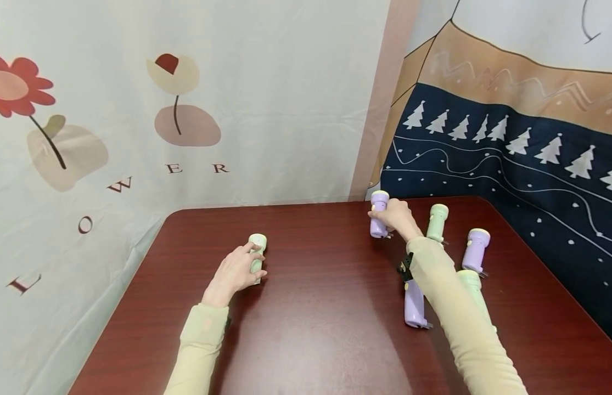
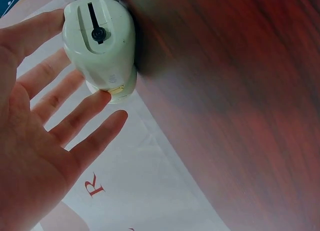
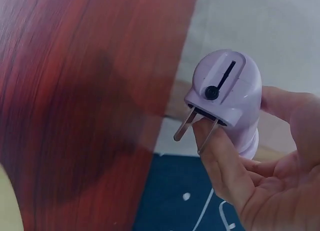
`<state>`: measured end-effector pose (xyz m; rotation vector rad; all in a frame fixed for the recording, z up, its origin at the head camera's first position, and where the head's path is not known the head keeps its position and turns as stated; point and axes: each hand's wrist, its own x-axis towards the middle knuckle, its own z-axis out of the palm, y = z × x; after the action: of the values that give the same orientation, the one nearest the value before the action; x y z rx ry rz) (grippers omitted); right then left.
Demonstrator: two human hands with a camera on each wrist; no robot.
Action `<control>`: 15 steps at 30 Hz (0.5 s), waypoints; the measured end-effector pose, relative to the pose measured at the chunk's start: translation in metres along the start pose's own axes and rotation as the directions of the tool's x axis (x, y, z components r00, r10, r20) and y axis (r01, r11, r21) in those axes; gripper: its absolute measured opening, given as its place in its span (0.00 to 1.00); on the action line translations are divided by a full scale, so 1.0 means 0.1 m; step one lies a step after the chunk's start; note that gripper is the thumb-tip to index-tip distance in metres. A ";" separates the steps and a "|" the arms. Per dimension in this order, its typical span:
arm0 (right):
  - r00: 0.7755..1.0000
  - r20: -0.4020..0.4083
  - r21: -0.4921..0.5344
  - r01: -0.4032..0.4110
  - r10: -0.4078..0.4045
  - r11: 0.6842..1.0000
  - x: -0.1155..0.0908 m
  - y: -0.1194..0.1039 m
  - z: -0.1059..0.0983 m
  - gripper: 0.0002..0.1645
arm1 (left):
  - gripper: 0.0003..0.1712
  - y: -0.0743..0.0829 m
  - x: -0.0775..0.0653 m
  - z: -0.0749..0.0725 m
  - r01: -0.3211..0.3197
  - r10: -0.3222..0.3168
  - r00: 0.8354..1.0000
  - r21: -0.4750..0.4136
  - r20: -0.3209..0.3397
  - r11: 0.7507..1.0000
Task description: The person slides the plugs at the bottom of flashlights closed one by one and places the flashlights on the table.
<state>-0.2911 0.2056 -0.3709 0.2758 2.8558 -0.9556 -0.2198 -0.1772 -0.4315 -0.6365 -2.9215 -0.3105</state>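
Observation:
In the head view my left hand point(image 1: 235, 271) is over a pale green flashlight point(image 1: 257, 265) at the table's left. The left wrist view shows its fingers spread and fairly straight, some touching the flashlight's side point(image 2: 102, 56), one fingertip by its yellow switch. At the far right-centre edge my right hand point(image 1: 400, 217) grips a purple flashlight point(image 1: 379, 215). In the right wrist view its fold-out plug prongs point(image 3: 185, 123) stick out, and thumb and fingers hold the body point(image 3: 240, 96) from opposite sides.
Around the right forearm lie a purple flashlight point(image 1: 414, 304), a green one point(image 1: 437, 220), another purple one point(image 1: 476, 249) and a second green one point(image 1: 472, 288), partly covered by the sleeve. Printed curtains point(image 1: 286, 109) hang behind the brown table point(image 1: 310, 329).

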 end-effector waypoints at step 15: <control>0.996 -0.056 0.036 0.065 -0.063 0.997 -0.37 -0.19 0.20 0.35 | 0.16 0.00 0.01 0.01 0.007 -0.007 1.000 -0.007 0.001 1.000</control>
<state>-0.2581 0.1733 -0.3694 0.2193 2.9155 -1.0296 -0.2212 -0.1769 -0.4321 -0.6281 -2.9249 -0.3217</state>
